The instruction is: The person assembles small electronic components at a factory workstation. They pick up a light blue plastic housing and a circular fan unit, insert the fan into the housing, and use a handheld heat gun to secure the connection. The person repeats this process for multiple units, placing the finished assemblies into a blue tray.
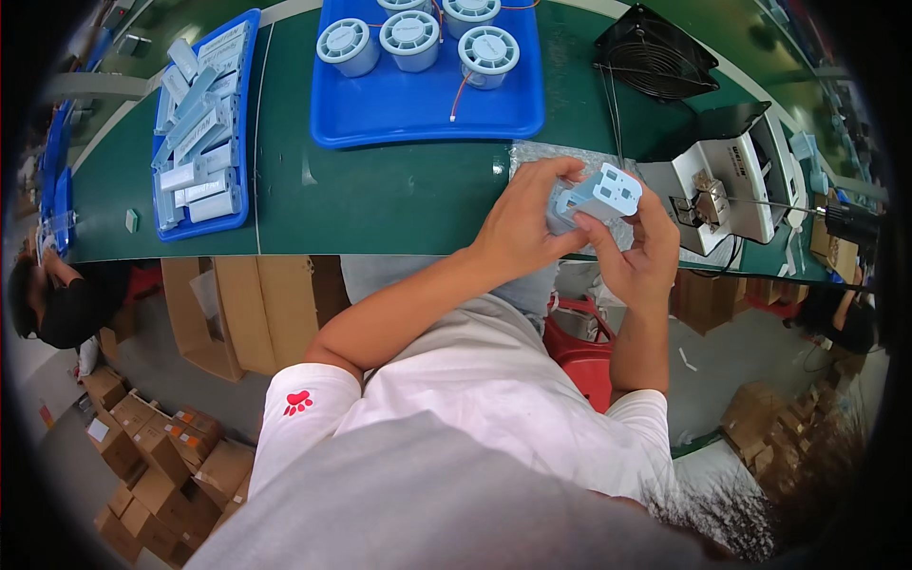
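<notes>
Between both hands, over the front edge of the bench, is a light blue plastic housing (616, 190) with small square holes in its end face. My left hand (524, 220) wraps round its left side, the fingers partly hiding a second light blue portion there. My right hand (638, 255) grips the other side, thumb against the lower edge and fingers curled behind. Whether the housing is one piece or two joined parts I cannot make out. Under and behind the hands lies a sheet of bubble wrap (532, 152).
A blue tray (427, 133) with several white round fan-like units stands ahead. To the left, another blue tray (245, 123) holds light blue casings. On the right are a black fan (657, 52), a white machine (727, 180) and an electric screwdriver (848, 223) pointing at it.
</notes>
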A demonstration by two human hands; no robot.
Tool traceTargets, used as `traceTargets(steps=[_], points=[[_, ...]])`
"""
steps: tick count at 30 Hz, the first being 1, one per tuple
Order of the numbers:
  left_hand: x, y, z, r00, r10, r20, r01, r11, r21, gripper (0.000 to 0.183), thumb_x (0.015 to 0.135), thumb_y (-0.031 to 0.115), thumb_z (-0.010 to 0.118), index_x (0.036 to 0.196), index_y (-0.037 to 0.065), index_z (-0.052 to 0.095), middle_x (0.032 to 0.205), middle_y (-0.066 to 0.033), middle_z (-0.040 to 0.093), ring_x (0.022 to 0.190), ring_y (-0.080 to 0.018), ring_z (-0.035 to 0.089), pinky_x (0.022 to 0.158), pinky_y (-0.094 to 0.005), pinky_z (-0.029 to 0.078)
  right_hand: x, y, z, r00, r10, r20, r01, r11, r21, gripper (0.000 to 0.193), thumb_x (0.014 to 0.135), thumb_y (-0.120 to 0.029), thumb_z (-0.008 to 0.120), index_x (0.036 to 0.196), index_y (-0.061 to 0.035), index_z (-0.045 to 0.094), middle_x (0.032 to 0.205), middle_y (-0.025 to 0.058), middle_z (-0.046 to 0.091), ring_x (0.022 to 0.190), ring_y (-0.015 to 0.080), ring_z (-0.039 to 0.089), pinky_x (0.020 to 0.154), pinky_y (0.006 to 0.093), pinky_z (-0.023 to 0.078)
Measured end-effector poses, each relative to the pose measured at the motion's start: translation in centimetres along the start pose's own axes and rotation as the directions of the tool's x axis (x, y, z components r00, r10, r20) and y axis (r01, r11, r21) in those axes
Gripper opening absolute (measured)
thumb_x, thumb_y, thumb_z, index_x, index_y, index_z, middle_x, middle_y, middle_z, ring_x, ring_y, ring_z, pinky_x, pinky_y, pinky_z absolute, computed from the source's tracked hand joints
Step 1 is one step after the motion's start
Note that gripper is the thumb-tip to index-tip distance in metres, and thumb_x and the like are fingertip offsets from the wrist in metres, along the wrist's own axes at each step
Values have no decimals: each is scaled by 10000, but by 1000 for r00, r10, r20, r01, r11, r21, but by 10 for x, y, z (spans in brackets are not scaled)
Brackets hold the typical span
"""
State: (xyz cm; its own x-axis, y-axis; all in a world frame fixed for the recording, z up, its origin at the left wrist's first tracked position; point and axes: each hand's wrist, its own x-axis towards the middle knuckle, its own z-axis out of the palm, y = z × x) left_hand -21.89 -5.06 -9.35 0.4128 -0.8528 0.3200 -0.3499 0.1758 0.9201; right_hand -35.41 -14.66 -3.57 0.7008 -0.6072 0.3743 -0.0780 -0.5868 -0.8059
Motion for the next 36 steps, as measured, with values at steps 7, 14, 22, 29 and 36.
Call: traceTargets(steps=[7,14,22,29,36], points=[[-2,-2,3,999,17,-40,-18,1000,-22,707,710,177,858,1314,28,524,1141,-148,630,1081,-352,586,952,-433,473,-4,-2,7,1000,-2,-5,2,999,-50,480,794,-48,845,1223,7,638,1064,159,735,967,262,751,857,352,603],[-3,-4,2,1000,-12,-12,11,998,-66,704,744,150,803,1365,32,493,1265,-186,584,1172,-344,571,983,-428,479,-4,-9,9,999,27,41,-24,998,-60,495,828,-7,811,1267,40,587,1126,179,716,1037,249,718,938,370,557],[-4,16,-53,993,104,46,-103,994,-25,632,706,120,835,1282,91,577,1430,-193,496,1334,-367,478,1066,-462,426,-34,47,15,995,-88,54,71,964,256,472,821,21,766,1251,-14,574,1178,201,722,1132,313,700,1119,505,444],[9,21,-40,940,225,258,-273,947,168,345,706,112,881,1014,97,725,1447,-147,531,1308,-366,525,1043,-471,467,-39,48,14,1000,16,-2,-15,951,310,439,858,43,737,1257,-4,560,1197,218,712,1188,318,674,1113,493,454],[11,-10,-27,928,-38,372,196,896,-398,283,741,-55,829,976,44,704,1357,-158,576,1276,-276,563,1016,-378,492,-44,56,19,994,-27,-102,70,891,448,437,843,60,732,1244,-32,586,1202,160,712,1180,289,677,1072,465,486]])
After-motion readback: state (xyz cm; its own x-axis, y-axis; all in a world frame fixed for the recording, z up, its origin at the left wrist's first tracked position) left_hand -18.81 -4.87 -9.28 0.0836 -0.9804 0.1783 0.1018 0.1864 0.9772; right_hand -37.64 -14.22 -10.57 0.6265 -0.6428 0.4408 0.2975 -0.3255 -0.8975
